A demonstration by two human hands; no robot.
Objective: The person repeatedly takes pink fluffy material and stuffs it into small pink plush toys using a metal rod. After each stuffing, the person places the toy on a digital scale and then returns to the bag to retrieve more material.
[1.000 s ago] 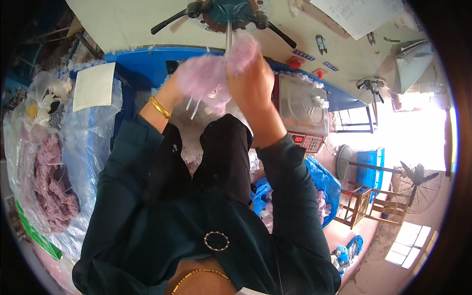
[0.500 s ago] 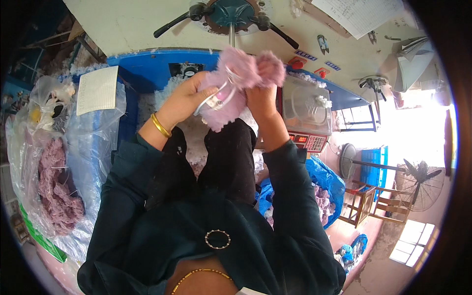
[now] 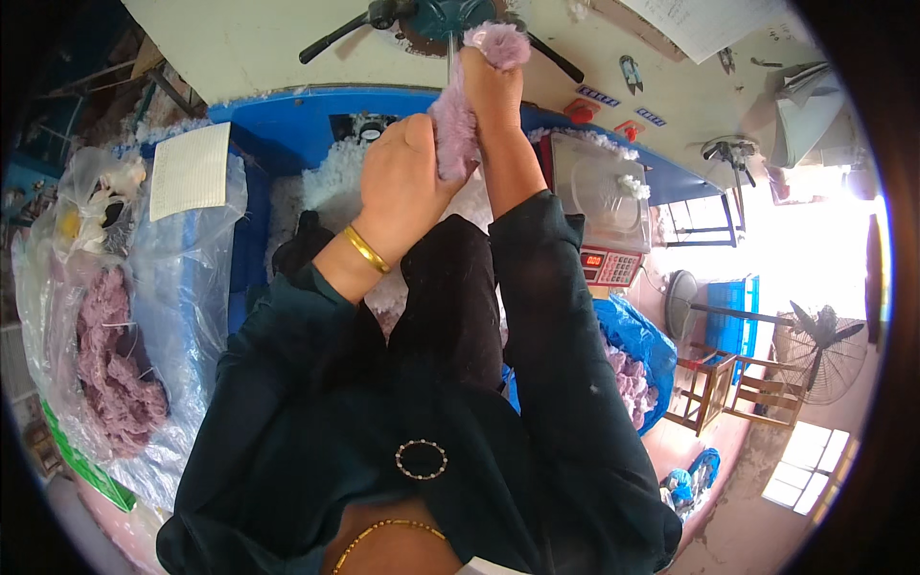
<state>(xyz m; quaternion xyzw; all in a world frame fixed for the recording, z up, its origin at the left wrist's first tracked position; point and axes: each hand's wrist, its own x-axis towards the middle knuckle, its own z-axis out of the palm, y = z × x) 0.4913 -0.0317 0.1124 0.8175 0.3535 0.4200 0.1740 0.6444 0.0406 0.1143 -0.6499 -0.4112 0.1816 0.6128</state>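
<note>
A fluffy lilac plush toy [image 3: 453, 134] is held upright between my hands, at the thin metal tube [image 3: 452, 53] that comes out of the machine's dark green round fitting [image 3: 443, 17]. My left hand [image 3: 404, 168], below a gold bangle, closes round the lower part of the plush from the left. Higher up, my right hand [image 3: 493, 98] wraps the upper part, and a round tuft of plush sticks out above the fist. Whether the tube goes inside the plush is hidden by my hands and the fur.
Black lever handles [image 3: 333, 40] flank the fitting. Red buttons [image 3: 581, 111] and thread snips [image 3: 630, 75] are to the right. White stuffing [image 3: 335, 171] lies below the blue edge. A scale [image 3: 613, 265], a blue bag [image 3: 661, 379] and a clear plastic bag [image 3: 206, 287] with lilac plush stand around me.
Both hands have moved up with the plush toy, nearer the tube. The plush has turned, so its white band and small fitting no longer show. My left hand has shifted right.
</note>
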